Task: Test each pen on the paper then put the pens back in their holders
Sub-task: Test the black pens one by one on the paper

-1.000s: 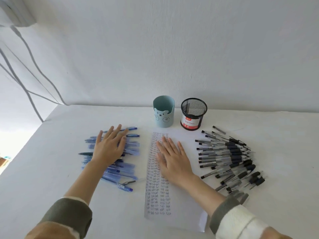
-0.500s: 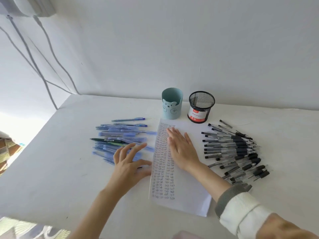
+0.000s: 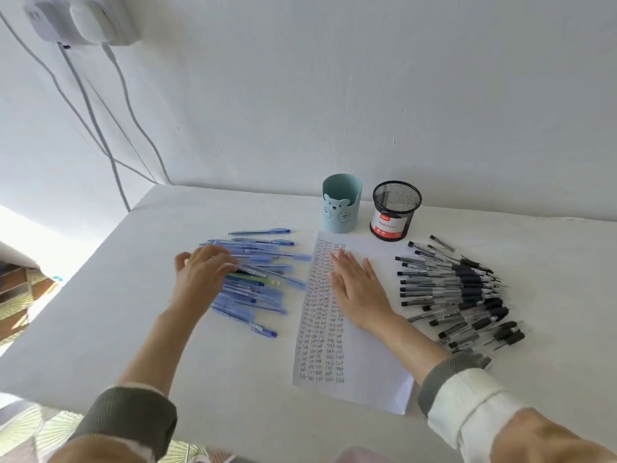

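A heap of several blue pens [image 3: 267,262] lies left of the white paper [image 3: 367,372], which carries columns of the handwritten word "test". My left hand [image 3: 200,279] rests on the left side of that heap, fingers stretched across the pens. My right hand [image 3: 357,289] lies flat on the paper, palm down, holding nothing. Several black pens [image 3: 460,282] are fanned out to the right of the paper. A light blue bear cup [image 3: 340,208] and a black mesh holder [image 3: 395,212] stand behind the paper; no pens show above their rims.
The white table [image 3: 133,329] ends at a left edge near the blue pens and butts against the wall at the back. Cables [image 3: 83,105] hang down the wall at the far left. A patterned floor [image 3: 20,302] shows past the table's left edge.
My left hand moved from the table beside the paper's left edge up and left onto the blue pens. My right hand stayed flat on the paper. The view tilted.
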The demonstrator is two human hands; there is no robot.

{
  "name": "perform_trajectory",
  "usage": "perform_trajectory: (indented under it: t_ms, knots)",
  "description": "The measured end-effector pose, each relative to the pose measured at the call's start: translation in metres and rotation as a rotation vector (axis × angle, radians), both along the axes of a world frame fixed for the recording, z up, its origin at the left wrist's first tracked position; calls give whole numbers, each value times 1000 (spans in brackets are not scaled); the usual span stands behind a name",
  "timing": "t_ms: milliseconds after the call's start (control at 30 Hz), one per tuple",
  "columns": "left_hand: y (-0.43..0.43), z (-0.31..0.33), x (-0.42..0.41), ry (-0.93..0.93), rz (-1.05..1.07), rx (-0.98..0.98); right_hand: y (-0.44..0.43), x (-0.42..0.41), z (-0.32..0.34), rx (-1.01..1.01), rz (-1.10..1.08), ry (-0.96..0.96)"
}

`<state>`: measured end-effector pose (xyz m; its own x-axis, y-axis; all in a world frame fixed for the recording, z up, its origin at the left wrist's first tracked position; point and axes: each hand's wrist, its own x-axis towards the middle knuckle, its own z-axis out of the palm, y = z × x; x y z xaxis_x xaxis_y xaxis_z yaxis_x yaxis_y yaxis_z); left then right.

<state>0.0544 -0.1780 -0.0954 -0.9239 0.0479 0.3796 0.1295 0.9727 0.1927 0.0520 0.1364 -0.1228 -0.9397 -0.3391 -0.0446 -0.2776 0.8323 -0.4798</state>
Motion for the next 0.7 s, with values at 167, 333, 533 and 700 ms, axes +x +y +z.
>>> perform_trajectory:
  t_ms: [167, 333, 533, 700]
  knots:
    - [36, 10, -4, 69, -115, 143, -3, 1, 5, 133, 51, -27]
    - [123, 25, -5, -74, -604, 165, -1, 21, 21, 158, 115, 15]
    - [148, 5, -20, -249, -563, -217, 42, 44, 24, 364, 191, 98]
    - [150, -17, -20, -274, -553, -450, 73, 56, 4, 428, 219, 411]
